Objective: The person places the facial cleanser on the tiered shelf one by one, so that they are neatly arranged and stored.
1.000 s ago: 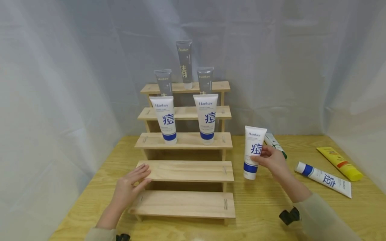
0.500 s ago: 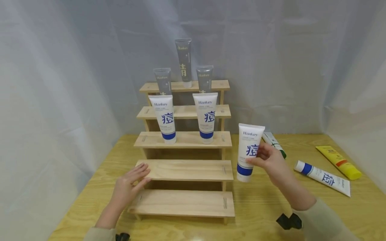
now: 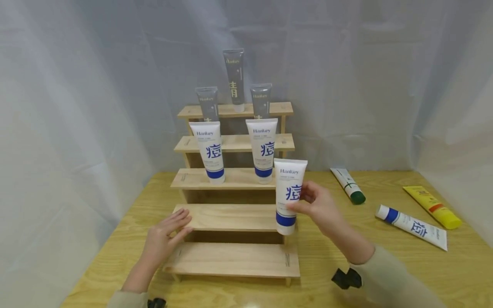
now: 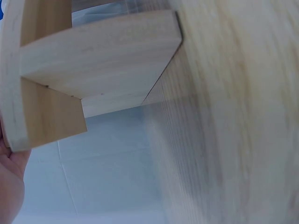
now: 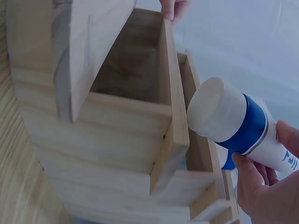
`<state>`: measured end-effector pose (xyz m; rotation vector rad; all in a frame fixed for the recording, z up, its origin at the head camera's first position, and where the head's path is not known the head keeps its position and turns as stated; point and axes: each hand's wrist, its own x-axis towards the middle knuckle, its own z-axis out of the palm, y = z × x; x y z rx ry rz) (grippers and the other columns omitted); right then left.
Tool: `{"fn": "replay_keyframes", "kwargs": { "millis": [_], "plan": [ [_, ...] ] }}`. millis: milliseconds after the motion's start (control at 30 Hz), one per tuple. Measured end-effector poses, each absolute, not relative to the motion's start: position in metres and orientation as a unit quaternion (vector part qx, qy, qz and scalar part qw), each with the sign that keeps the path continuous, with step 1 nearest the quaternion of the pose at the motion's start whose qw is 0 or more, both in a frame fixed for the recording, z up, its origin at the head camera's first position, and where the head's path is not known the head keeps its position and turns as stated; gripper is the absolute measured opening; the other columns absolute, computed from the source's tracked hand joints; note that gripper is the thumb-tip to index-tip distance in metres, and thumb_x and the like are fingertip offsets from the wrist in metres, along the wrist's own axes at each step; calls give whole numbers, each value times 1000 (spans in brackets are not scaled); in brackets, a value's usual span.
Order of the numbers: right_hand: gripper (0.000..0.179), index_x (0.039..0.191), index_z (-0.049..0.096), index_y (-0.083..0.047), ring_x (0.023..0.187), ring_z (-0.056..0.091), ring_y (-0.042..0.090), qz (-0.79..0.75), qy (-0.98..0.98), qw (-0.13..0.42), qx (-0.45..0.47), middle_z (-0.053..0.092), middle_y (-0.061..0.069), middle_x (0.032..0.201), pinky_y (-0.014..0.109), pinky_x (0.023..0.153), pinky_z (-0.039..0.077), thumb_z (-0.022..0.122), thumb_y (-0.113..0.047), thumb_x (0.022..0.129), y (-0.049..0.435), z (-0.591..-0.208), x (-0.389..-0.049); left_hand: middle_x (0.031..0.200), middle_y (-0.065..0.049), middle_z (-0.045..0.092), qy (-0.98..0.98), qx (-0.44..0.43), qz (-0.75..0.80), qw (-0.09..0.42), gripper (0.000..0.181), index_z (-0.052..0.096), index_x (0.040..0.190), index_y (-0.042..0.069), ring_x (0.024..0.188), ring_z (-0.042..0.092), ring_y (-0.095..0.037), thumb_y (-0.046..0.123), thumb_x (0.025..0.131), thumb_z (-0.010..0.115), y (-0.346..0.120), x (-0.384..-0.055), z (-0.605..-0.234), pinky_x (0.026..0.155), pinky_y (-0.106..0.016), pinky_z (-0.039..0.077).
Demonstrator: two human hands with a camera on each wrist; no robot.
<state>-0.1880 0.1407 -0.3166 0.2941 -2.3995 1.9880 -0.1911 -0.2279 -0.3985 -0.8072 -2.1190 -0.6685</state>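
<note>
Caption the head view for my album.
Person's left grip touches a stepped wooden rack; right grip holds a white tube.

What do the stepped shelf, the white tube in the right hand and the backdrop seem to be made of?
Stepped shelf: pale wood, apparently unvarnished; its grain shows plainly.
White tube in the right hand: probably soft plastic, smooth with a slight sheen; its flat, sealed-looking end suggests it.
Backdrop: thin pale sheeting, creased; plastic or fabric, I can't tell.

Pale sheeting point(image 3: 354, 90) (creased in places) hangs behind and beside the table point(image 3: 454, 273).
</note>
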Motion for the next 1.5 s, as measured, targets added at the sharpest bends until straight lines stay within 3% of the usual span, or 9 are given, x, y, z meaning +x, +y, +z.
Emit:
{"fn": "replay_keyframes", "kwargs": {
  "millis": [667,1233,1500],
  "plan": [
    [44,108,56,-1,85,57,21,640,-750,19,165,60,8,97,32,79,50,75,-1,68,57,-319,-210,101,-18,62,-835,-310,-256,376,33,68,90,-2,99,58,-25,29,77,66,-226,-191,-397,92,-12,35],
    [39,101,55,4,82,58,22,636,-739,38,220,61,14,93,25,74,50,75,-1,67,3,-322,-218,102,-16,62,-836,-309,-244,383,27,68,89,-1,94,59,-31,14,67,74,-225,-189,-395,93,-18,36],
    [38,100,55,4,82,59,22,628,-742,52,230,62,14,92,23,72,50,75,1,67,-8,-323,-218,101,-16,62,-838,-308,-241,380,28,68,90,-1,95,59,-29,22,73,70,-226,-189,-395,94,-15,34]
  ]
}}
